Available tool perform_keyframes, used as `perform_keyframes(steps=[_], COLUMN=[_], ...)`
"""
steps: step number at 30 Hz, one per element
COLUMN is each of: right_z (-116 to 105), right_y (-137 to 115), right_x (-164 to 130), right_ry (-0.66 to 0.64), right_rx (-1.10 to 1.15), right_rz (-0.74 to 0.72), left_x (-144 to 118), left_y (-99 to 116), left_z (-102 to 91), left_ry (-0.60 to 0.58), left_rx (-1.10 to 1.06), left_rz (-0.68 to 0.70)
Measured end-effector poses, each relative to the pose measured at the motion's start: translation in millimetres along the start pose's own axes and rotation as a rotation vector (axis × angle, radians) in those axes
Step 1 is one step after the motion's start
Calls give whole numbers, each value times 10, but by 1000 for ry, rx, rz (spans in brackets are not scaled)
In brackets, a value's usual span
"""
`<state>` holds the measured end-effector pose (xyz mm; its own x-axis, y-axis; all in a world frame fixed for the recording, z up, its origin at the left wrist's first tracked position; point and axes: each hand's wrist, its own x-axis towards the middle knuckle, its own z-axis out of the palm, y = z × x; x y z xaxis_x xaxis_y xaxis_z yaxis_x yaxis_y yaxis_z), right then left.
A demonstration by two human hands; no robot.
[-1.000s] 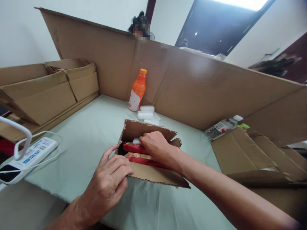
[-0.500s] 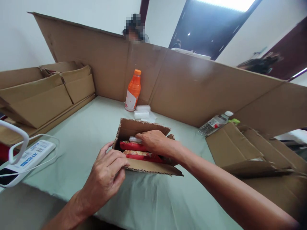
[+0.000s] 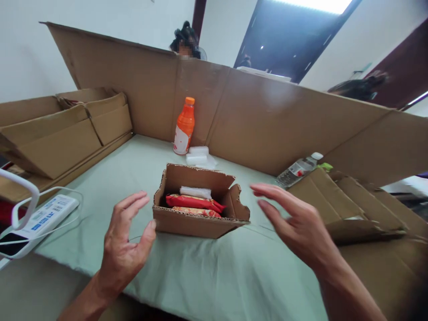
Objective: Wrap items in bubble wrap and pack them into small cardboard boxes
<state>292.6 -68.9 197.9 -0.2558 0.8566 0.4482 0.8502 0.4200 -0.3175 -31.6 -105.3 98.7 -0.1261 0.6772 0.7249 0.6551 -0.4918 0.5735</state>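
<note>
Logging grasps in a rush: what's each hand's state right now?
Left hand: open, holding nothing, near the cardboard box.
Right hand: open, holding nothing, right of that box.

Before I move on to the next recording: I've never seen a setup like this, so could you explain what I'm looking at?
There is no machine here: these are a person's two bare hands. The view comes from a camera worn on that person's head, looking forward and down. The left hand and right hand are open on either side of an open brown cardboard box, holding nothing; whether the left thumb touches the box is hard to tell. Inside are red and orange printed packets and a white plastic bundle. The box stands on a pale green cloth. Behind it are an upright orange bottle with a white label and small white plastic rolls. Toward the right is a tilted clear plastic bottle.
</note>
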Motion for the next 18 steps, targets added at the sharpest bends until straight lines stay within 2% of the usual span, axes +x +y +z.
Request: perform_keyframes(steps=[1, 3, 6, 9, 11, 13, 15, 18], right_z=[-30, 81, 583, 1119, 1306, 1320, 1207, 963], right_y=[131, 319, 329, 132, 31, 19, 87, 202], right_x=[-215, -623, -1002, -939, -730, -536, -476, -733], right_ry=[50, 2, -128, -130, -103, -56, 7, 151], right_rx=[27, 107, 284, 407, 444, 457, 438, 316], right_rz=[83, 219, 344, 372, 382, 392, 429, 536], left_x=[-59, -204, -405, -420, -303, -152, -49, -84], left_y=[-62, -201, -392, -497, -493, -420, -286, -55], left_z=[12, 67, 180, 269, 332, 428, 558, 736], left_ry=[-35, -146, -284, -330, -327, -297, -273, -352], left_rx=[-34, -141, -325, -446, -488, -497, -524, -609], left_rz=[-104, -320, -586, -715, -731, -720, -684, -602])
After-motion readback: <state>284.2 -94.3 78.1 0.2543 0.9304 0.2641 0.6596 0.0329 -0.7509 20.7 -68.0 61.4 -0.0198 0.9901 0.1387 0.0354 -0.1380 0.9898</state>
